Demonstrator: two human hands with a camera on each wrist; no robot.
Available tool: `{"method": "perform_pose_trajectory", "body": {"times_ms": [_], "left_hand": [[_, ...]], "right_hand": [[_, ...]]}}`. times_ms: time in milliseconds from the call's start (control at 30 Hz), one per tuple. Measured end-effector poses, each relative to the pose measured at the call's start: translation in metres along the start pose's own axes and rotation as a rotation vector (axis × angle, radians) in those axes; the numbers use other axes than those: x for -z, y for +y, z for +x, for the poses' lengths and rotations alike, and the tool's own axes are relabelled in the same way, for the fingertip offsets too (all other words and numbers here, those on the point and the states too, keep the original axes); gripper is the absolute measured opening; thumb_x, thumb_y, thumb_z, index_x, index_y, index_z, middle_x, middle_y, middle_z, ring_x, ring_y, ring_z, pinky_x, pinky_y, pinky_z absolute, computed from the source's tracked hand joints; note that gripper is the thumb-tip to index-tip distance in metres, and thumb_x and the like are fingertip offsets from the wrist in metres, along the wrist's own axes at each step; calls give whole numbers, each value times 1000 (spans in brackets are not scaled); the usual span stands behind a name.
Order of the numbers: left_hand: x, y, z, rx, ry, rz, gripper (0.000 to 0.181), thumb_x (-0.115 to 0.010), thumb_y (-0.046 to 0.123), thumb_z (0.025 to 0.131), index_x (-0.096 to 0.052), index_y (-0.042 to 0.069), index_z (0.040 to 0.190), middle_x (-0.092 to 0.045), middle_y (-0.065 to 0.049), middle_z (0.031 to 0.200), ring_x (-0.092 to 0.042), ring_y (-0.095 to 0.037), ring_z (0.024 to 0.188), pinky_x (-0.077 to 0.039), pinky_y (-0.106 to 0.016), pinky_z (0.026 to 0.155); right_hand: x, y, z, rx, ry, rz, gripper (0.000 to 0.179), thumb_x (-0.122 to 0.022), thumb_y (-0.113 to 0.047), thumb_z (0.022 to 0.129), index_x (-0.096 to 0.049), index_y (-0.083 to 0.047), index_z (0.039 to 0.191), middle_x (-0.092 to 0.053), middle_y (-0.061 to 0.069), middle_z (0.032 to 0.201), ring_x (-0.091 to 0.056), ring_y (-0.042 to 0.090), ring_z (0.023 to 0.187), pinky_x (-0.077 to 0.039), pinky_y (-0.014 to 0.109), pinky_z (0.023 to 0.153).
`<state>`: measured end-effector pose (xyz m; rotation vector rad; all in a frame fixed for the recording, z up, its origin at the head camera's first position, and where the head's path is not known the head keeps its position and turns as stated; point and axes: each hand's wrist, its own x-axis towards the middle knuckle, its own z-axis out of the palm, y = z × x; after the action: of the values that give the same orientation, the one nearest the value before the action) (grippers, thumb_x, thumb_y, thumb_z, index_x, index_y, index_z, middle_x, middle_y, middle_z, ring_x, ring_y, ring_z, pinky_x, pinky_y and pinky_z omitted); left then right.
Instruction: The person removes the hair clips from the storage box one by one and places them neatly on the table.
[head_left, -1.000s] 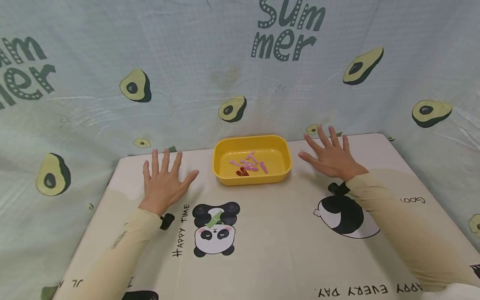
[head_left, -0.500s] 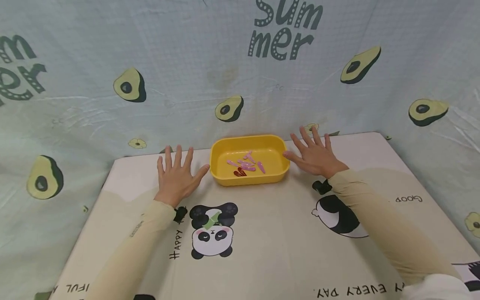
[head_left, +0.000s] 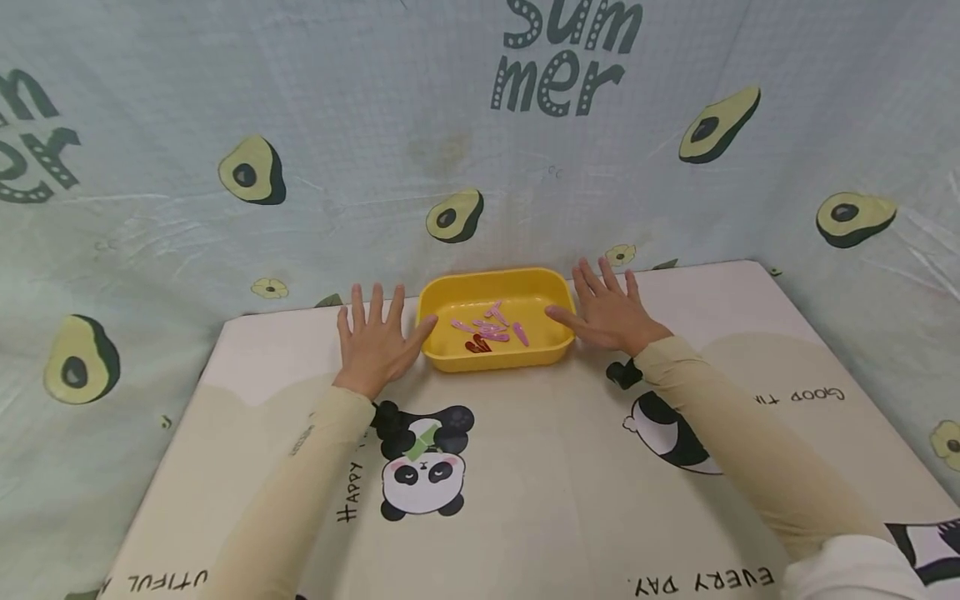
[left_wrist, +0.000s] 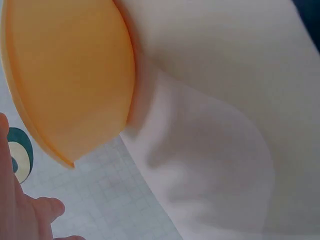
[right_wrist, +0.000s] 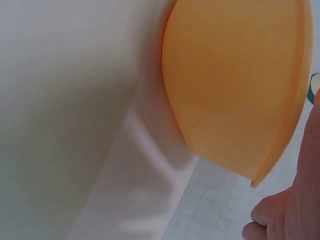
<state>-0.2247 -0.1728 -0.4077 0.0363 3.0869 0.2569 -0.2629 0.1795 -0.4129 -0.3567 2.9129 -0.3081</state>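
A yellow plastic tray [head_left: 442, 360] sits at the back edge of the table, with several pink hair clips [head_left: 493, 337] and a few dark red hair clips [head_left: 477, 343] lying in it. My left hand [head_left: 378, 346] is at the tray's left end, fingers spread, its thumb overlapping the rim in the head view. On the right end, my right hand [head_left: 611, 312] also has its fingers spread, and its thumb reaches over the rim. Both wrist views show the tray's outer side wall [left_wrist: 75, 75] close to the hand, with the fingers just beyond the rim.
The table [head_left: 540, 500] has a pale cover printed with a panda [head_left: 423, 479] and lettering. Behind it hangs a light curtain [head_left: 360, 150] with avocado prints, which also runs along both sides.
Both hands have moved inward toward the tray, the left one to the right and the right one to the left. The tray and clips stay put; the head view has shifted slightly.
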Motion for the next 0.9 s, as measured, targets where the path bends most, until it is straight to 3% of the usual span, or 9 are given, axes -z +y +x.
{"method": "perform_pose_trajectory", "body": {"times_ms": [633, 900], "left_hand": [[-11, 23, 14, 15, -25, -76, 97, -24, 74, 99, -7, 5, 166, -10, -26, 173, 7, -46, 162, 0, -65, 128], [-13, 26, 19, 22, -32, -67, 96, -26, 71, 100, -20, -2, 162, -22, -29, 168, -5, -49, 161, -5, -65, 129]], "right_hand": [[-1, -8, 11, -5, -21, 14, 103, -29, -76, 98, -8, 0, 165, -5, 22, 174, 1, 44, 163, 5, 69, 126], [-2, -10, 14, -9, -7, 15, 108, -25, -81, 95, -8, -1, 165, -6, 22, 174, 0, 44, 163, 5, 69, 126]]}}
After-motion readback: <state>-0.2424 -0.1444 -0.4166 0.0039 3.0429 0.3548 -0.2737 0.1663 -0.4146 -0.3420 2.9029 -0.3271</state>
